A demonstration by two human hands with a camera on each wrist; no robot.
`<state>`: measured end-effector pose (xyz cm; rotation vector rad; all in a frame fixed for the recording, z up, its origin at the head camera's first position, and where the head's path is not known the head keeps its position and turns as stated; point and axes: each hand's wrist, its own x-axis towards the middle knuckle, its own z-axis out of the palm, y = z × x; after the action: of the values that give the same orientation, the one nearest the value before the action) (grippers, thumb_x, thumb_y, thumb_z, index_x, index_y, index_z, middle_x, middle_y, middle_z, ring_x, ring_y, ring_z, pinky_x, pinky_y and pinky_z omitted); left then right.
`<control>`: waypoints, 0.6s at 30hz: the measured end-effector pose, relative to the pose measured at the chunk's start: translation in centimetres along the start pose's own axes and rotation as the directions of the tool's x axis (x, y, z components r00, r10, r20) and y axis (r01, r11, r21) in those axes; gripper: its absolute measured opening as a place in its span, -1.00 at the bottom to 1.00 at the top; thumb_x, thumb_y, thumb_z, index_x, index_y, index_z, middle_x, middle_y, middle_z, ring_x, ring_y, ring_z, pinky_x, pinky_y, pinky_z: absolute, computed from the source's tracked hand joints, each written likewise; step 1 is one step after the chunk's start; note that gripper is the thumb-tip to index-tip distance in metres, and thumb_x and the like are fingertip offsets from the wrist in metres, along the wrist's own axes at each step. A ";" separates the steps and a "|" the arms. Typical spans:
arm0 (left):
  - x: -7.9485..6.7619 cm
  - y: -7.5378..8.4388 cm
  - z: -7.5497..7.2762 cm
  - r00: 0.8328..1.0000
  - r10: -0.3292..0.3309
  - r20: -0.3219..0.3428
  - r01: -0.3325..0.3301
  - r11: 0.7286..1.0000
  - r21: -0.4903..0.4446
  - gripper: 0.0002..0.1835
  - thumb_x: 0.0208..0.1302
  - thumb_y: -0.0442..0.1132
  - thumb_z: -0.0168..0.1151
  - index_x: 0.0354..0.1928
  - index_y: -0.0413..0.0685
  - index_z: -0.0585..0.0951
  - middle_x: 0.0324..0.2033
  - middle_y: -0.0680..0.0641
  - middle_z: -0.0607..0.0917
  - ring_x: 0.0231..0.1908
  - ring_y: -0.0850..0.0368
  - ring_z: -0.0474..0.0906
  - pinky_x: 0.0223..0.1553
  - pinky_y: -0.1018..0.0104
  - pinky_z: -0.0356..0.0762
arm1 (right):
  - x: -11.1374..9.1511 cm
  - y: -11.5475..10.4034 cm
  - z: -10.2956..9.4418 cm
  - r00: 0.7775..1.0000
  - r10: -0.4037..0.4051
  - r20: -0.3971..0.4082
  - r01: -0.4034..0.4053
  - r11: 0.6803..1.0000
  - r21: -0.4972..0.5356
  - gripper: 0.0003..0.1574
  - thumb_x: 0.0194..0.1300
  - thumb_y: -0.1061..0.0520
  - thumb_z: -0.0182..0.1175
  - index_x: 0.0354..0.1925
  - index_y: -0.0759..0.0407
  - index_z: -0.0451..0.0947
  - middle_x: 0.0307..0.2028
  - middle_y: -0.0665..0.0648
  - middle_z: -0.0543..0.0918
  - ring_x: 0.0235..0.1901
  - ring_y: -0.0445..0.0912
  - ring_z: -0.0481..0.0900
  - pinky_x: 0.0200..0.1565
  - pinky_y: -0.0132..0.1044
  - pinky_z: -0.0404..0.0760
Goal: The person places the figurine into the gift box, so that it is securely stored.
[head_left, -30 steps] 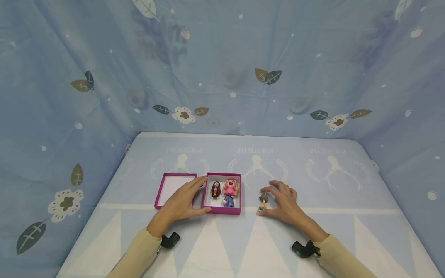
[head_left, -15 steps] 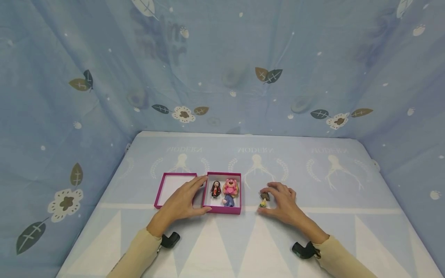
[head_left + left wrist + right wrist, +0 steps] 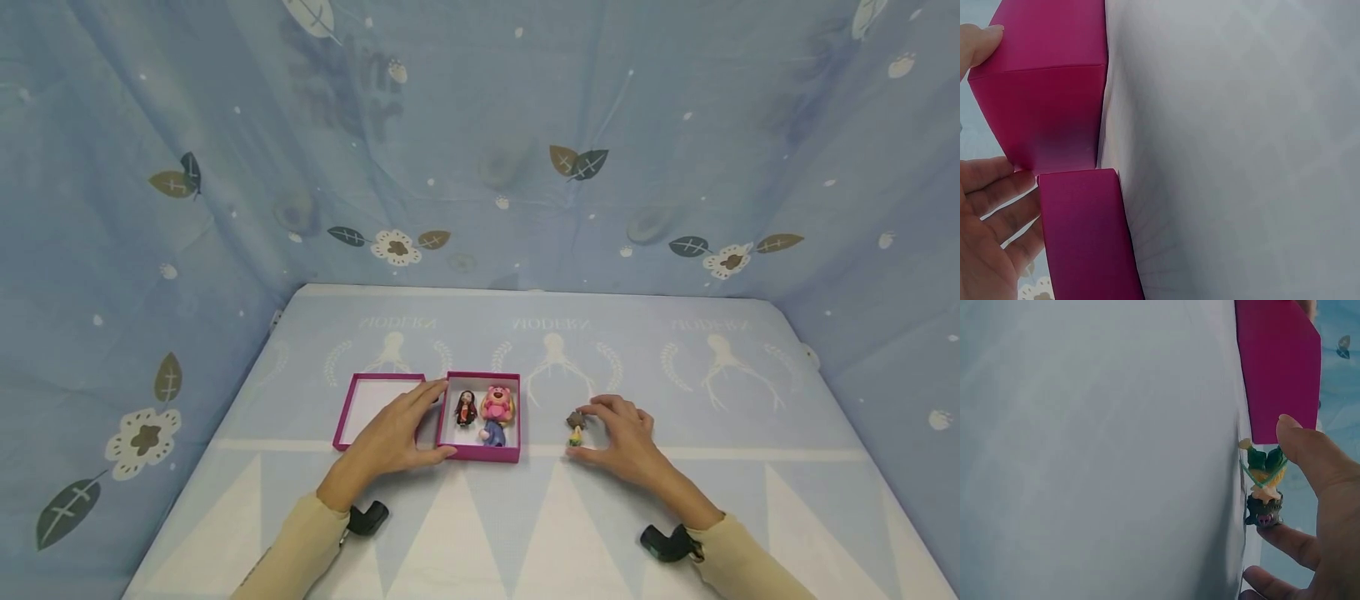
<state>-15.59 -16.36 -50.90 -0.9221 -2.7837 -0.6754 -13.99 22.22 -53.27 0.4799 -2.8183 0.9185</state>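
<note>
My left hand [image 3: 393, 433] holds the left side of a magenta open box [image 3: 480, 454], thumb at its near corner and fingers at the far end. In the left wrist view, the fingers come in beside the magenta box lid [image 3: 1088, 237]. Several toy figures lie in the box: a long-haired doll [image 3: 466, 409], a pink bear [image 3: 497, 403] and a blue figure [image 3: 492, 433]. To the box's right, my right hand [image 3: 626, 437] pinches a small dark-haired figurine [image 3: 1265, 481] in yellow and green, the index fingertip at its head and the thumb by its feet, close over the table.
The lid lies with its white inside [image 3: 378, 408] up, just left of the box. A pale patterned cloth covers the table [image 3: 675, 500], and a blue leaf-print curtain [image 3: 480, 142] surrounds its back and sides. Each wrist wears a black camera [image 3: 367, 518].
My right hand has shifted a little to the right. The figurine has turned slightly and moved slightly right too. My left hand and the box have stayed in place.
</note>
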 end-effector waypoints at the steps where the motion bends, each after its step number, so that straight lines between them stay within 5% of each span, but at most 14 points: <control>1: 0.0 0.0 0.0 1.000 0.000 0.001 0.000 1.000 -0.001 0.07 -0.05 0.31 0.42 0.45 -0.06 0.28 0.39 -0.03 0.37 0.26 -0.08 0.45 0.22 -0.05 0.49 | -0.1 0.1 -0.1 1.000 -0.004 -0.003 0.004 1.000 -0.002 -0.24 -0.16 -0.20 0.56 0.00 0.08 0.62 0.07 0.24 0.50 0.08 0.23 0.41 0.07 0.31 0.09; 18: 0.0 0.1 0.1 1.000 -0.004 -0.002 0.004 1.000 0.007 0.07 -0.04 0.31 0.41 0.46 -0.06 0.27 0.39 -0.05 0.37 0.27 -0.08 0.44 0.23 -0.05 0.48 | -0.4 1.6 -1.2 0.998 -0.039 0.042 0.038 0.999 0.019 -0.34 -0.18 -0.17 0.56 -0.10 0.01 0.60 0.10 0.25 0.48 0.11 0.28 0.39 0.03 0.30 0.08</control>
<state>-15.55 -16.27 -50.92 -0.9141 -2.7857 -0.6657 -14.11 24.20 -53.30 0.5610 -2.8303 0.9377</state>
